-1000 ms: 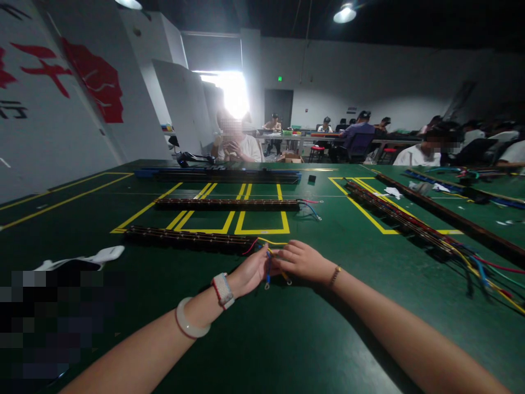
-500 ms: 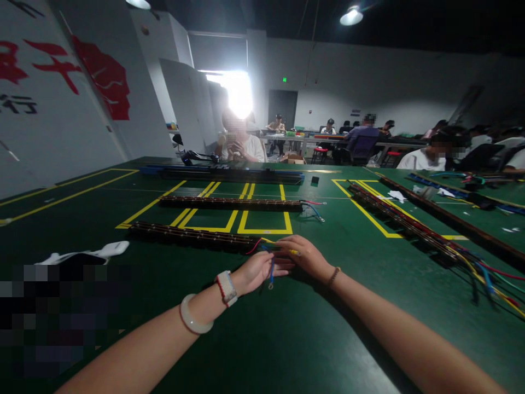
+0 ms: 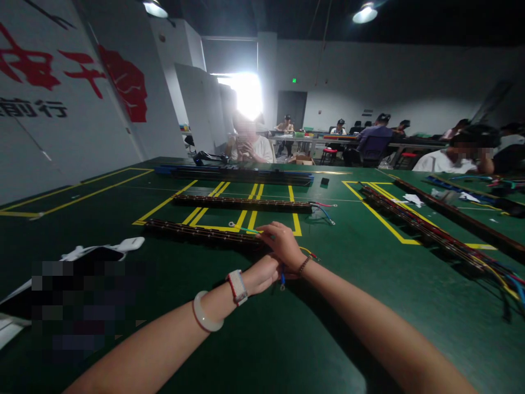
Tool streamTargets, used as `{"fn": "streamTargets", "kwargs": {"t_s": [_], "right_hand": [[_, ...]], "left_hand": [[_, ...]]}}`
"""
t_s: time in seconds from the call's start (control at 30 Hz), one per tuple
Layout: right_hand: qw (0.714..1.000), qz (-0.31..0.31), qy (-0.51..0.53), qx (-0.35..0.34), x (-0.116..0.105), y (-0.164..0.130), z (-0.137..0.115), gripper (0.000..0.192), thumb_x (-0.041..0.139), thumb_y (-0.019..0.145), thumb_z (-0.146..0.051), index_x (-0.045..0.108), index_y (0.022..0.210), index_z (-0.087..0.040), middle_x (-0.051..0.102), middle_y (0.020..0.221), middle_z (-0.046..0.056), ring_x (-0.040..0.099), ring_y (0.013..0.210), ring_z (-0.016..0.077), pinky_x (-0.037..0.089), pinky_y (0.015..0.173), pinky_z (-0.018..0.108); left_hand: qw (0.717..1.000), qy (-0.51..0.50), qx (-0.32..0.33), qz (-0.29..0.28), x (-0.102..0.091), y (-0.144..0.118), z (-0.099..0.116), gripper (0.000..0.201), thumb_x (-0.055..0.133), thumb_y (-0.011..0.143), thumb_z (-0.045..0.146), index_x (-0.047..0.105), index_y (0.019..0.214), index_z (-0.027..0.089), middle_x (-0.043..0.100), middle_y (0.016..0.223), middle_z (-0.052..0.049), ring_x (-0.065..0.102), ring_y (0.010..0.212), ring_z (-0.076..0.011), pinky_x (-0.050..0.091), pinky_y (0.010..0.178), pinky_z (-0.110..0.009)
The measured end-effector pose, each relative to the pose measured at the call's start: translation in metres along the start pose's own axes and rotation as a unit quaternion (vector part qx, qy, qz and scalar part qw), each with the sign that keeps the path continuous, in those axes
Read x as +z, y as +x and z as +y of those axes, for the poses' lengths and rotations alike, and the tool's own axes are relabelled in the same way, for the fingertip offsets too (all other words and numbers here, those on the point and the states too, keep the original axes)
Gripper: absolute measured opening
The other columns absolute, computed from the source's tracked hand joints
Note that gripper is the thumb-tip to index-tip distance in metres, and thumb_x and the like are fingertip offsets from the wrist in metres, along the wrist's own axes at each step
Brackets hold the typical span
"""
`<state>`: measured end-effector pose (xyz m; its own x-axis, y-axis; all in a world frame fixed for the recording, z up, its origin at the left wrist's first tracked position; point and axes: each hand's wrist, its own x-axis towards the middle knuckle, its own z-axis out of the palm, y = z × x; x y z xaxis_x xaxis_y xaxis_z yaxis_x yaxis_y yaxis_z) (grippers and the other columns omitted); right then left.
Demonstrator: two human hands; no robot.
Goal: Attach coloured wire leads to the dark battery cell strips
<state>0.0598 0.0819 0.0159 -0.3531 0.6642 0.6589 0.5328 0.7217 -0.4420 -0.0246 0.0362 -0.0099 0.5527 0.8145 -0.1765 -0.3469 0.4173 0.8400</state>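
white glove (image 3: pixel 102 249) at nine o'clock. left hand (image 3: pixel 262 275) fingers curl around a blue wire (image 3: pixel 283 276); right hand (image 3: pixel 283 243) at twelve pinches a green wire (image 3: pixel 251 230) over the near dark strip (image 3: pixel 200 232). crossed hands could tangle or tug the leads loose.

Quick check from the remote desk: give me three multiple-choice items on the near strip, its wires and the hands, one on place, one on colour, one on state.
1. Where is the right hand?
A. at the right end of the near strip
B. on the far blue rail
C. off the table

2. What colour is the wire hanging below the hands?
A. white
B. blue
C. orange

3. How do the hands lie?
A. far apart
B. left hand raised high
C. close together, right over left

Answers: 1 A, the hand sits at that strip's end. 2 B, the hanging wire is blue. 3 C, the right hand overlaps the left.
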Motion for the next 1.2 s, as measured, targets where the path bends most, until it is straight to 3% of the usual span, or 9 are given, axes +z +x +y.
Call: {"fn": "streamTargets", "kwargs": {"t_s": [0.17, 0.27, 0.4, 0.47, 0.6, 0.83, 1.0, 1.1, 1.2], "right_hand": [[0.998, -0.051, -0.041, -0.023, 0.015, 0.008, 0.006, 0.012, 0.059, 0.085, -0.025, 0.069, 0.084, -0.019, 0.062, 0.077, 0.004, 0.053, 0.076, 0.0153, 0.042, 0.067, 0.026], [0.994, -0.074, -0.072, -0.044, 0.012, 0.005, 0.007, 0.016, 0.055, 0.088, -0.026, 0.07, 0.092, -0.021, 0.063, 0.078, 0.004, 0.051, 0.077, 0.0168, 0.04, 0.072, 0.029], [0.994, -0.057, -0.073, -0.05, -0.004, -0.006, 0.006, 0.029, 0.053, 0.089, -0.03, 0.061, 0.116, -0.025, 0.061, 0.106, 0.007, 0.05, 0.094, 0.0198, 0.04, 0.082, 0.034], [0.995, -0.045, -0.08, -0.045, -0.014, -0.015, 0.01, 0.034, 0.051, 0.09, -0.031, 0.056, 0.122, -0.025, 0.059, 0.11, 0.007, 0.05, 0.099, 0.0213, 0.04, 0.084, 0.036], [0.99, -0.049, -0.128, -0.031, -0.038, -0.039, 0.029, 0.03, 0.049, 0.09, -0.031, 0.06, 0.117, -0.023, 0.062, 0.105, 0.009, 0.052, 0.097, 0.0229, 0.04, 0.083, 0.038], [0.973, -0.105, -0.202, 0.031, -0.069, -0.069, 0.058, 0.025, 0.051, 0.089, -0.035, 0.069, 0.099, -0.022, 0.065, 0.088, 0.007, 0.054, 0.081, 0.0205, 0.038, 0.074, 0.033], [0.973, -0.129, -0.187, 0.04, -0.069, -0.068, 0.057, 0.025, 0.05, 0.09, -0.035, 0.071, 0.096, -0.024, 0.064, 0.083, 0.006, 0.053, 0.077, 0.0188, 0.036, 0.07, 0.03], [0.975, -0.133, -0.176, 0.035, -0.067, -0.067, 0.055, 0.025, 0.049, 0.091, -0.034, 0.071, 0.096, -0.023, 0.064, 0.083, 0.006, 0.054, 0.078, 0.0183, 0.037, 0.071, 0.03], [0.975, -0.137, -0.173, 0.034, -0.066, -0.066, 0.053, 0.026, 0.048, 0.091, -0.034, 0.071, 0.095, -0.023, 0.063, 0.082, 0.007, 0.054, 0.078, 0.018, 0.037, 0.071, 0.03]], "left_hand": [[1.0, -0.02, -0.005, 0.018, 0.0, 0.0, 0.0, 0.025, 0.044, 0.082, 0.006, 0.06, 0.101, 0.012, 0.068, 0.091, -0.009, 0.064, 0.089, -0.0199, 0.053, 0.078, -0.035], [1.0, -0.014, -0.006, 0.019, -0.001, 0.001, -0.001, 0.028, 0.044, 0.078, 0.001, 0.06, 0.099, 0.011, 0.068, 0.091, -0.01, 0.065, 0.089, -0.0195, 0.052, 0.081, -0.036], [1.0, -0.016, 0.002, 0.022, -0.001, 0.0, -0.001, 0.027, 0.043, 0.08, 0.0, 0.058, 0.1, 0.009, 0.068, 0.09, -0.012, 0.066, 0.087, -0.0199, 0.05, 0.084, -0.04], [1.0, -0.021, -0.002, 0.016, -0.001, -0.001, -0.001, 0.025, 0.041, 0.083, 0.002, 0.057, 0.101, 0.009, 0.068, 0.089, -0.012, 0.066, 0.086, -0.0199, 0.049, 0.087, -0.043], [0.999, -0.036, -0.014, 0.014, 0.0, -0.004, 0.001, 0.018, 0.038, 0.088, 0.007, 0.054, 0.096, 0.009, 0.067, 0.084, -0.012, 0.067, 0.083, -0.0199, 0.046, 0.089, -0.045], [0.997, -0.018, -0.034, 0.068, 0.003, -0.008, 0.004, 0.015, 0.038, 0.091, 0.014, 0.051, 0.086, 0.009, 0.064, 0.079, -0.011, 0.068, 0.074, -0.0186, 0.049, 0.084, -0.039], [0.985, 0.144, -0.078, 0.052, -0.005, -0.013, 0.02, 0.027, 0.036, 0.094, 0.034, 0.048, 0.088, 0.011, 0.059, 0.065, -0.004, 0.064, 0.057, -0.0153, 0.05, 0.059, -0.029], [0.947, 0.295, -0.117, 0.039, -0.011, -0.015, 0.03, 0.035, 0.04, 0.09, 0.047, 0.05, 0.085, 0.013, 0.055, 0.057, 0.0, 0.057, 0.044, -0.0117, 0.042, 0.045, -0.021], [0.905, 0.403, -0.127, 0.037, -0.014, -0.015, 0.036, 0.034, 0.042, 0.088, 0.047, 0.05, 0.078, 0.015, 0.05, 0.051, 0.003, 0.049, 0.036, -0.009, 0.035, 0.038, -0.018]]}}
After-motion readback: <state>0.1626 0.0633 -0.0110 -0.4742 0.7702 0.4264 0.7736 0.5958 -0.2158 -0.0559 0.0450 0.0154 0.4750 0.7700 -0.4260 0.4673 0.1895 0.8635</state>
